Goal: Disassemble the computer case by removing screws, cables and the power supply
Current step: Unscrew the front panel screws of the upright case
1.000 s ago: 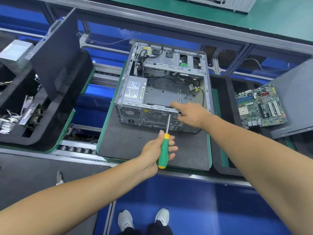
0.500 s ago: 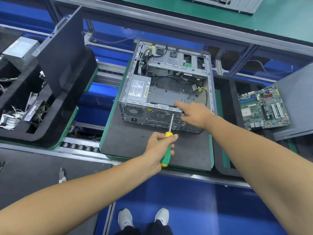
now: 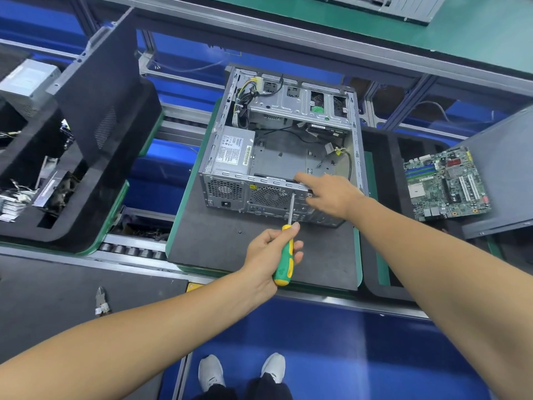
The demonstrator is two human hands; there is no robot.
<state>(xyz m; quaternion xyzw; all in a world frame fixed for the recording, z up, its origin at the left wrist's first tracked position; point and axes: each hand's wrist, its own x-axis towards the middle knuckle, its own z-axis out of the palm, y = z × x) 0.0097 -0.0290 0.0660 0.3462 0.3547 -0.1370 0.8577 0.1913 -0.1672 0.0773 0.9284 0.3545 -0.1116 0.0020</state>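
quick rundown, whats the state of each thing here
computer case: side open, lying on the mat
power supply: in the case
screwdriver: tip at the case's rear panel
left hand: grips the screwdriver
right hand: rests on the case's rear edge
motherboard: out, beside the case

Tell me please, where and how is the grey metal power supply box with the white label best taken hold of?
Probably by the grey metal power supply box top's bare inner long edge, coming from above: it sits in the open case's corner, its other sides against walls.

Left hand [image 3: 269, 252] clenched, right hand [image 3: 331, 194] outstretched
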